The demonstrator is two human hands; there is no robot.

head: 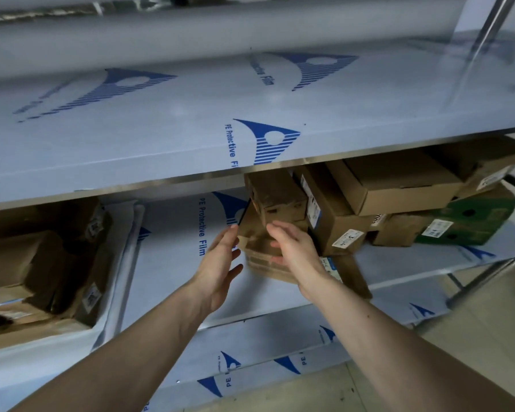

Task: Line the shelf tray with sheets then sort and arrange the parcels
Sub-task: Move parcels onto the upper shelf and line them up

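since the middle shelf tray (399, 263) already carries a pale film sheet (173, 233) printed with blue logos across its bare centre, the lining part of the job looks done here, and the shelf above (131, 138) wears the same film. what is left, by my reading, is the sorting: parcels sit in two separate groups, a dim cluster of brown boxes (42, 263) at the left end and a looser heap at the right, where a flat carton (399, 185) lies on top of others and a green box (473, 221) stands toward the far right. both hands are at the near edge of that right heap. the left hand (220, 263) has its fingers straight and fairly wide, fingertips touching the left side of a small brown parcel (259, 242); the right hand (295, 251) lies over the parcel's front with its fingers loosely bent, and whether they truly grip it i cannot tell. the parcel is tilted and leans against a second small box (277, 194) behind it. the right pile is untidy, so i judge the arranging only partly done.
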